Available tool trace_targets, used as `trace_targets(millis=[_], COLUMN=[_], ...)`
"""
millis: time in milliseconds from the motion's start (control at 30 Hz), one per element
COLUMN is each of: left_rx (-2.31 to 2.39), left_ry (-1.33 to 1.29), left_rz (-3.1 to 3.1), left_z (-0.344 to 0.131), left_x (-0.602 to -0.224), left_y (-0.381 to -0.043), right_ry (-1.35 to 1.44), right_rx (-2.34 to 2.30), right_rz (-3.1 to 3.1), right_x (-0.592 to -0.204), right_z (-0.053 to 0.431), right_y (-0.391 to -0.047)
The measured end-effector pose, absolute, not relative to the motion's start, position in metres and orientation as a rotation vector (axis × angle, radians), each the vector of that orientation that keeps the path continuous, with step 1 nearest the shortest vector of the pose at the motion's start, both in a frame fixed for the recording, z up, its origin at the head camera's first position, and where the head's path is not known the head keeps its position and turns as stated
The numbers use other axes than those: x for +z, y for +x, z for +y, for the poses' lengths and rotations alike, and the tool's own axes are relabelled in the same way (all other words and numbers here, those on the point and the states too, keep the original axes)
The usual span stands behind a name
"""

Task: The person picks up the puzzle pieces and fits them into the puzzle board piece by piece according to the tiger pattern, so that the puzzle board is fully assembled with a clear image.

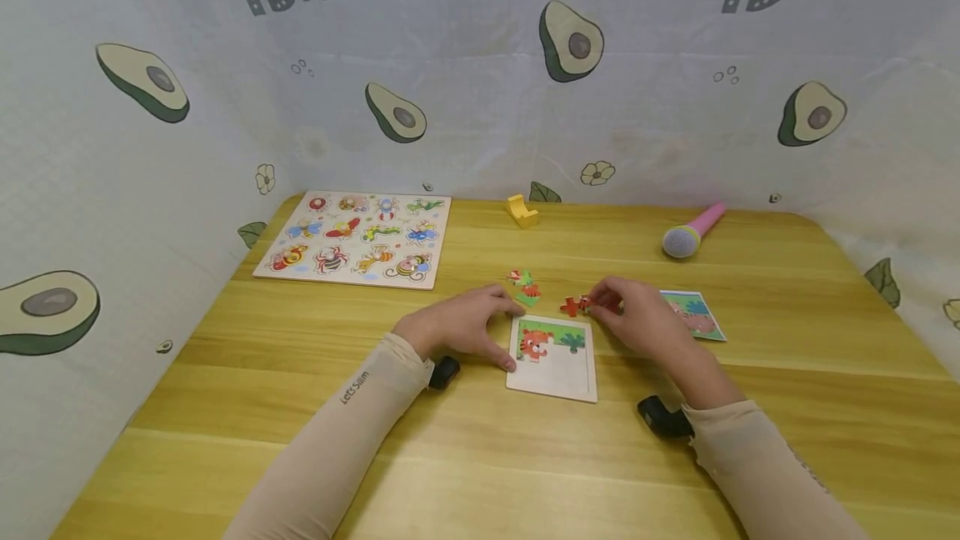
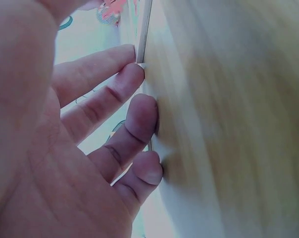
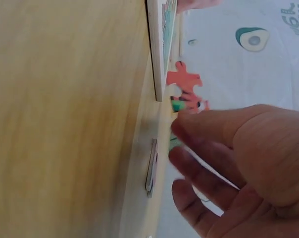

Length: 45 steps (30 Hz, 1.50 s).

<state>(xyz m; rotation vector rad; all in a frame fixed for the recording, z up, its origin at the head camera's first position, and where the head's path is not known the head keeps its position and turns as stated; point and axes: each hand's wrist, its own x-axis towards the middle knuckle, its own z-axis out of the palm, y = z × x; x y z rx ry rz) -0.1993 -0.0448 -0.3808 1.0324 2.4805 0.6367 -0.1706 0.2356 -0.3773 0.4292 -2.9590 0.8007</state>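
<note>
Beige sleeves [image 1: 337, 440], right fingers [image 3: 209, 124] pinching red puzzle piece [image 3: 191, 99], left fingers [image 2: 142, 114] spread against puzzle board [image 1: 551, 376], wood-grain table [image 1: 465, 482], avocado-print curtain [image 1: 480, 32]

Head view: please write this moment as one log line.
left hand: touches puzzle board; right hand: pinches red puzzle piece; puzzle board: partly filled

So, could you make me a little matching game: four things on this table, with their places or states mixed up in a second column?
Column one, things:
1. Pink-handled microphone
2. Insect board
3. Red puzzle piece
4. Puzzle tray

Column two, places or states:
A. Partly filled, with a pale blank area showing
B. Lying toward the far left of the wooden table
C. Held at the fingertips of the person's right hand
D. Lying toward the far right of the table

Right pairs: 1-D, 2-B, 3-C, 4-A.
</note>
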Motion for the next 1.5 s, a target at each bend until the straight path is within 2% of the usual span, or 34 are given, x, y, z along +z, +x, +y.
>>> trace_targets(millis=[500, 1000, 1300, 1500], left_rx=[0.646, 0.643, 0.627, 0.630], left_ry=[1.040, 1.037, 1.016, 1.014], left_rz=[2.482, 2.480, 2.484, 2.483], left_z=[-0.045, -0.045, -0.045, -0.045], left_x=[-0.379, -0.381, -0.381, -0.381], left_y=[-0.198, -0.201, -0.201, -0.201], right_ry=[0.388, 0.529, 0.812, 0.861], right_rx=[1.057, 1.386, 1.278, 1.137], right_rz=[-2.956, -2.987, -3.059, -3.078], right_x=[-0.369, -0.357, -0.360, -0.365], right_z=[0.232, 0.227, 0.220, 0.213], right_y=[-0.168, -0.165, -0.164, -0.162])
